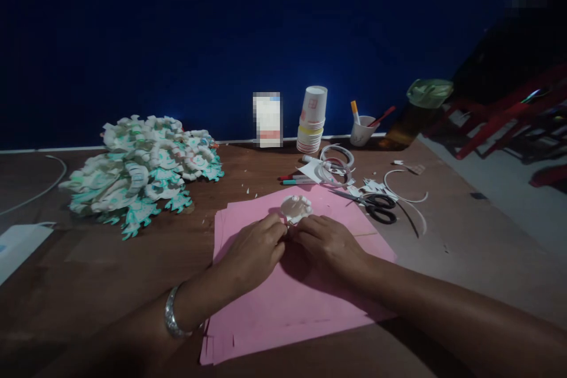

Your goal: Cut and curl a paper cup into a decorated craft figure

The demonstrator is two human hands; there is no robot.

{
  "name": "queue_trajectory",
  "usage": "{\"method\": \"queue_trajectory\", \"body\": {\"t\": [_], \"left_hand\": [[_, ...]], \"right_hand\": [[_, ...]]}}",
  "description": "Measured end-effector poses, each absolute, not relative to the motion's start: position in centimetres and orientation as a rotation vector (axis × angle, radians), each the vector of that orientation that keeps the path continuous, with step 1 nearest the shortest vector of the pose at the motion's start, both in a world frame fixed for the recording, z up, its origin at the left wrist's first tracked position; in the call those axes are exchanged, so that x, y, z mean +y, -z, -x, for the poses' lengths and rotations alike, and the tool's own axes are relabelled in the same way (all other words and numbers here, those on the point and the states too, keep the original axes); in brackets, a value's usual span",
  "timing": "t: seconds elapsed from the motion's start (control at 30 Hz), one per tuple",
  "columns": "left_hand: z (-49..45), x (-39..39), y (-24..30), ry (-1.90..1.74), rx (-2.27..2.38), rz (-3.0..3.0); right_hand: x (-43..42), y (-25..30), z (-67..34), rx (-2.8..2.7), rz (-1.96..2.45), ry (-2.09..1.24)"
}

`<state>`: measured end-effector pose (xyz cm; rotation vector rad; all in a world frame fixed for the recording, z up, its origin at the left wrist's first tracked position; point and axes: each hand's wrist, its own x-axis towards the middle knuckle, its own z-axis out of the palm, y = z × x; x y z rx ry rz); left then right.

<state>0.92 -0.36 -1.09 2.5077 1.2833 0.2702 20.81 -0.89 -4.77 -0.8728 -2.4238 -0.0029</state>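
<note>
Both my hands meet over a stack of pink paper sheets [283, 301]. My left hand [259, 248] is closed, its fingertips pinching the near edge of a small white cut-paper piece [296, 208] with a curled, notched rim. From the other side my right hand [325, 242] closes on the same white paper piece, fingers bent and almost touching the left ones. The fingertips hide the piece's lower part. Black-handled scissors [381, 208] lie on the pink sheets' far right corner, beside white paper scraps [376, 187].
A heap of white paper pieces with green edges [146, 171] is at the left. Stacked paper cups [312, 118], a cup of pens [363, 131], tape rolls [336, 165] and markers [296, 180] stand or lie at the back. A jar [416, 112] is farther right.
</note>
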Motion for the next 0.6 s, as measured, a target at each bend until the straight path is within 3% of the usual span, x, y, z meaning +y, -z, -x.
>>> {"method": "queue_trajectory", "body": {"t": [0.33,0.6], "left_hand": [[-0.36,-0.49,1.78,-0.437,1.177,-2.573],[-0.68,-0.06,1.15,-0.397,1.216,-2.446]], "right_hand": [[-0.37,4.8,-20.18,-2.507,1.101,-0.106],[-0.61,4.84,-20.97,-2.478,0.848,0.088]]}}
